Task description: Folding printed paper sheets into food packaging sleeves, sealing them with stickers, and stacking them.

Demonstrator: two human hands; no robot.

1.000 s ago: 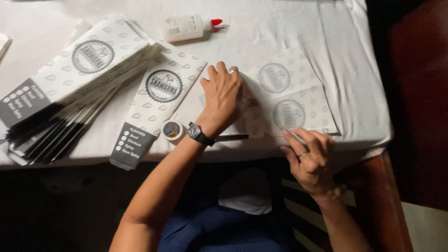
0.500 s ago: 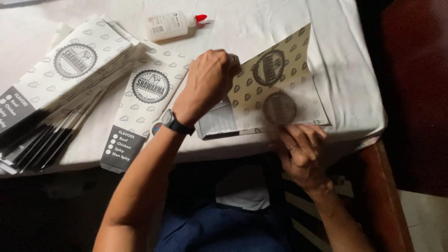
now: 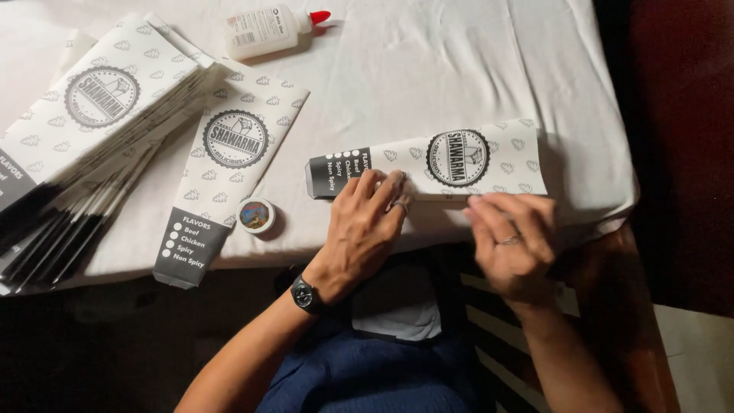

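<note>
Pressing flat on a folded paper sleeve (image 3: 459, 164), both open hands (image 3: 367, 222) (image 3: 514, 237) rest on the white-clothed table (image 3: 428, 69).

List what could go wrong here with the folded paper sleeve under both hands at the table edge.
1. The sleeve lies close to the table's near edge; if the left hand or right hand lets up, it might slide off.
2. Uneven pressing could set the fold crooked.
3. The small round tin sits near the edge by the left forearm and might get knocked off.
4. The glue bottle lies on its side; it might leak onto the cloth.
</note>
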